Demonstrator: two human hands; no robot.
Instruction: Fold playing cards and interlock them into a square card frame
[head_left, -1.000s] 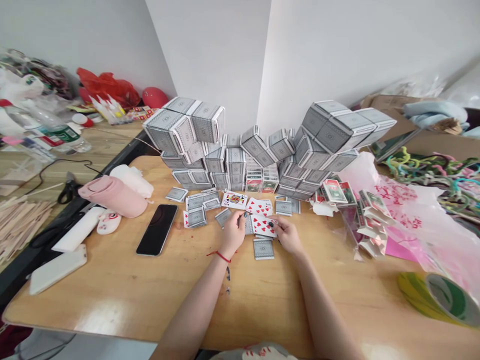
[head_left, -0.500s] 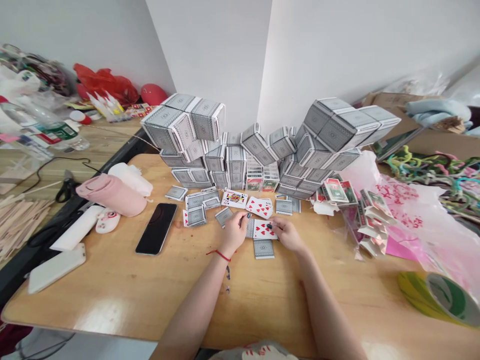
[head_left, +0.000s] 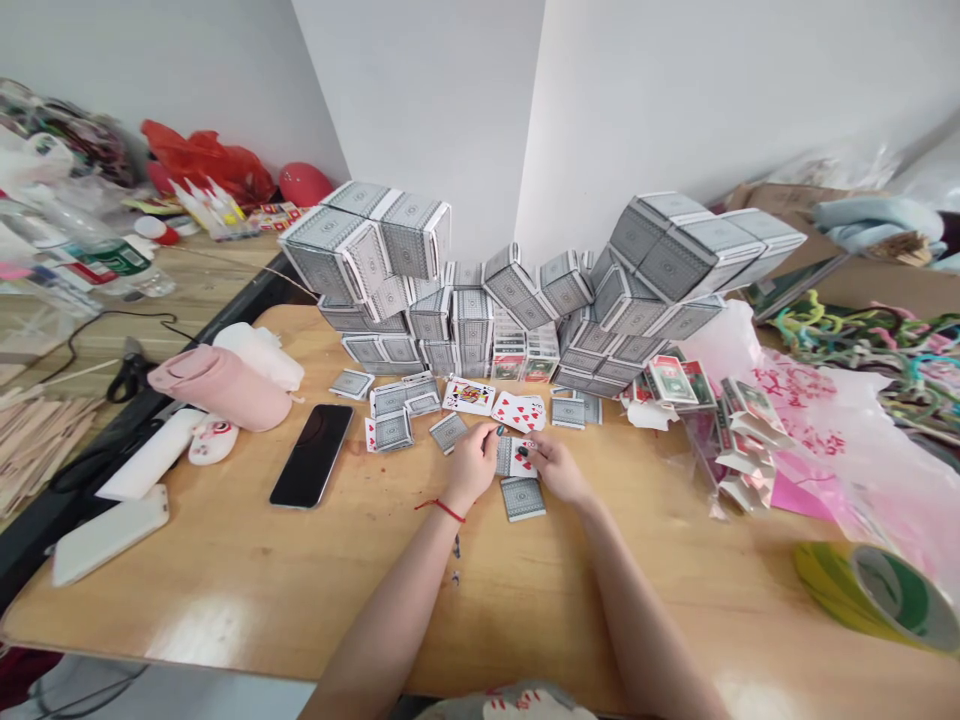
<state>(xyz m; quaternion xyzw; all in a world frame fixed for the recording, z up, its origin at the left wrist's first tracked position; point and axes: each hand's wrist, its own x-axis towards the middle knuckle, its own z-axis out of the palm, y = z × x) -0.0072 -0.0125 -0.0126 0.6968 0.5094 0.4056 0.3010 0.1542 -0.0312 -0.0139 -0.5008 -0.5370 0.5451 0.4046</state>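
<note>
My left hand point(head_left: 472, 466) is closed, its thumb and fingers pinching the left end of a playing card whose grey patterned back point(head_left: 505, 456) shows beside it. At the other end, my right hand point(head_left: 559, 472) is closed on a playing card with red hearts point(head_left: 521, 460). Whether these are one folded card or two overlapping cards, I cannot tell. Just below them, a grey-backed card piece point(head_left: 523, 499) lies on the table. Beyond my hands rest a face card point(head_left: 469, 396) and a hearts card point(head_left: 519, 411), both face up.
Grey card blocks point(head_left: 472, 320) form a tall structure along the back. Folded cards point(head_left: 394, 415) and a black phone point(head_left: 312, 457) lie to the left. Opened card boxes point(head_left: 750, 420), a plastic bag point(head_left: 840, 410) and a tape roll point(head_left: 874, 595) are on the right.
My right hand has moved left, closer to my left hand, and less of the hearts face shows. The grey-backed piece below appears slightly further left and tilted.
</note>
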